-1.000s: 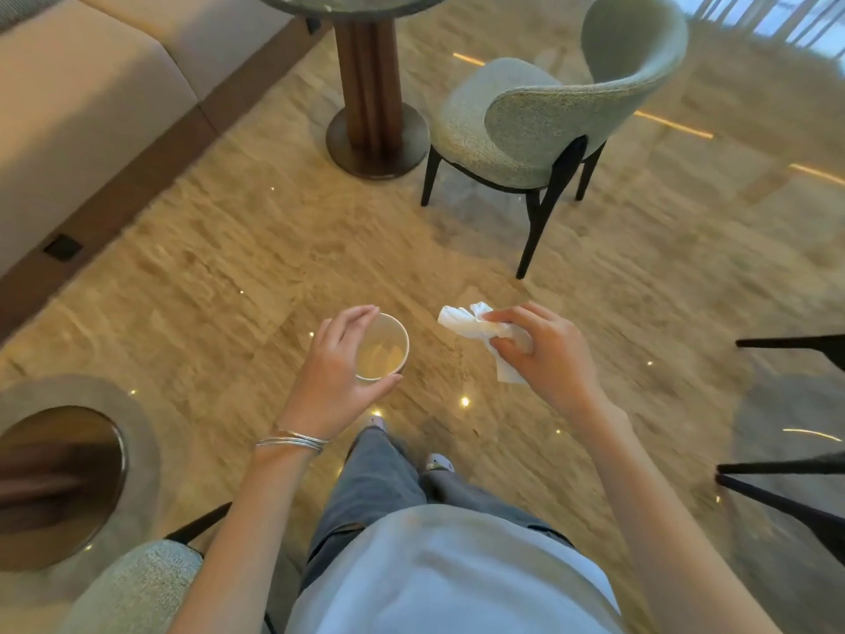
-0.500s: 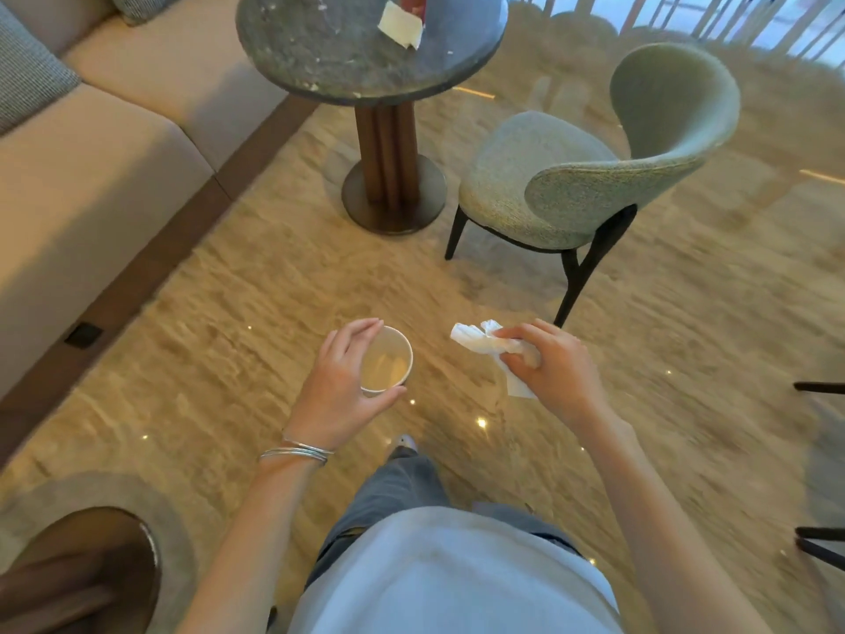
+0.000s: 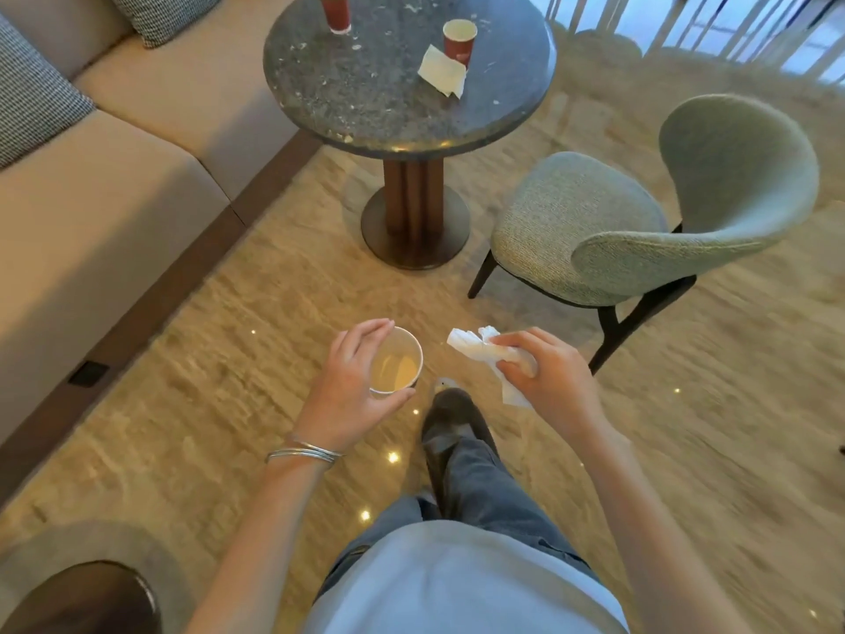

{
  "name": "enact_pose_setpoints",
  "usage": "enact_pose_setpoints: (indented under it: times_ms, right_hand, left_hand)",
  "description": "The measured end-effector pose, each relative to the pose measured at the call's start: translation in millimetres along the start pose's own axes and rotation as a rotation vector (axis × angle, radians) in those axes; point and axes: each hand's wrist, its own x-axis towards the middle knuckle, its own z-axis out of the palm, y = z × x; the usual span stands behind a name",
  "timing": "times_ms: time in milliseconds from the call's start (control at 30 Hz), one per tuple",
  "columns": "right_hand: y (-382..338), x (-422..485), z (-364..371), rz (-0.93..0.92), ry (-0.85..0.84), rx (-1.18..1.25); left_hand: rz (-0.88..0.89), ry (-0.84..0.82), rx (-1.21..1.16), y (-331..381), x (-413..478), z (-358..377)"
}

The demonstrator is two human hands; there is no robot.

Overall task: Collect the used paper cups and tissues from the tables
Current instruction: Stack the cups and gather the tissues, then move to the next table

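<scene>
Head view, status: I have the left hand (image 3: 347,395) wrapped around a used paper cup (image 3: 395,361), fingers (image 3: 366,334) curled over the rim. My right hand (image 3: 544,382) is closed on a crumpled tissue (image 3: 475,347). Change since one second ago: the round surface (image 3: 366,98) at 12 o'clock, then mostly cut off at the frame's top edge, is now fully in view and nearer. It carries two red cups, one at the far rim (image 3: 335,11) and one at 1 o'clock (image 3: 458,38), with a flat tissue (image 3: 442,76) just beside the latter. Judgement: approach under way; both hands occupied, so nesting the cups is advisable.
</scene>
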Motion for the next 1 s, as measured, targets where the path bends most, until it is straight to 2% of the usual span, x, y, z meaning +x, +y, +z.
enact_pose_setpoints:
  times_ms: [267,600,1000]
  right_hand:
    - [5,130,-18,-0.021,-0.006,0.010]
    - [5,289,-60,-0.097,-0.030,-0.038]
    - [6,402,-47,0.015,-0.012,-0.012]
  left_hand:
    - [-0.038,0.001,-0.024,-24,117,-7]
    - [0.014,0.088,-0.005,-38,280,-20]
    - [0.069,-0.013,-0.021,-94,417,-23]
